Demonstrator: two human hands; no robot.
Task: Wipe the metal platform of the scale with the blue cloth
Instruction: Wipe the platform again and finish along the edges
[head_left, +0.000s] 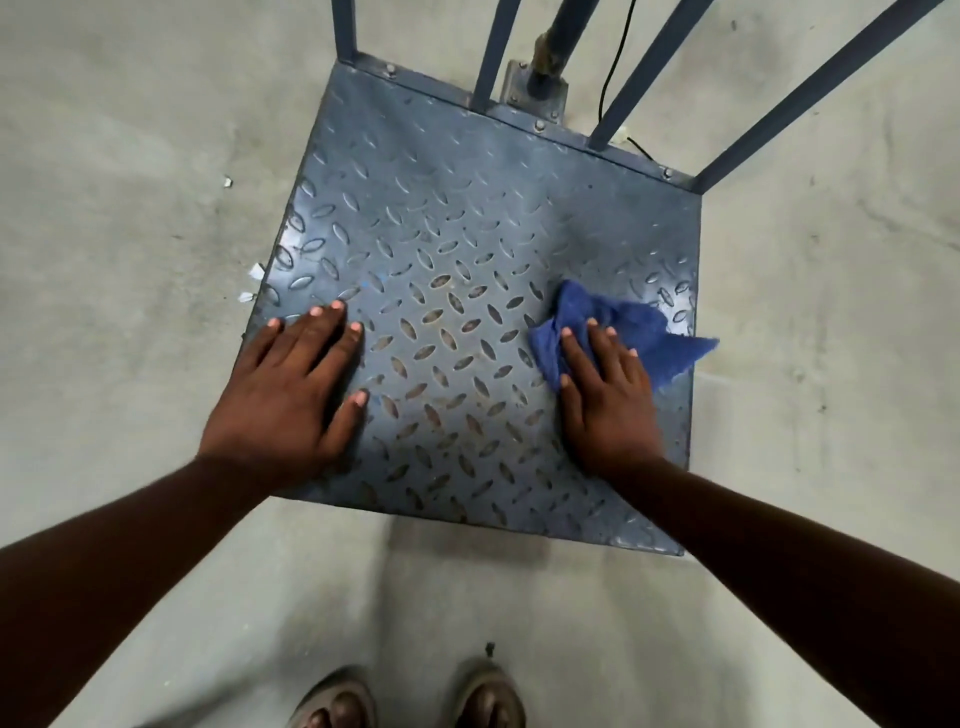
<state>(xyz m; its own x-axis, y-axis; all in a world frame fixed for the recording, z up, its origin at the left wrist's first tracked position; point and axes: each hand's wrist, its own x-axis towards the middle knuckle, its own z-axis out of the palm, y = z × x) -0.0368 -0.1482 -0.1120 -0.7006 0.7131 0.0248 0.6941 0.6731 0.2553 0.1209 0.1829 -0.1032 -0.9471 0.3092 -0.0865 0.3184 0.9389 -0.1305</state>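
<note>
A warehouse or workshop floor: bare grey concrete floor (130, 156), and beyond the fingers a floor scale's scuffed tread-plate platform (467, 218) with painted steel rails (810, 88) bolted at its far edge.

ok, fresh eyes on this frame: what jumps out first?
The blue cloth stands out most, crumpled at the platform's right edge under the flat right hand, one corner hanging over the side. The studded metal platform fills the middle of the view, with the left hand pressed flat on its near left part, fingers spread. Blue posts rise from its far edge.
</note>
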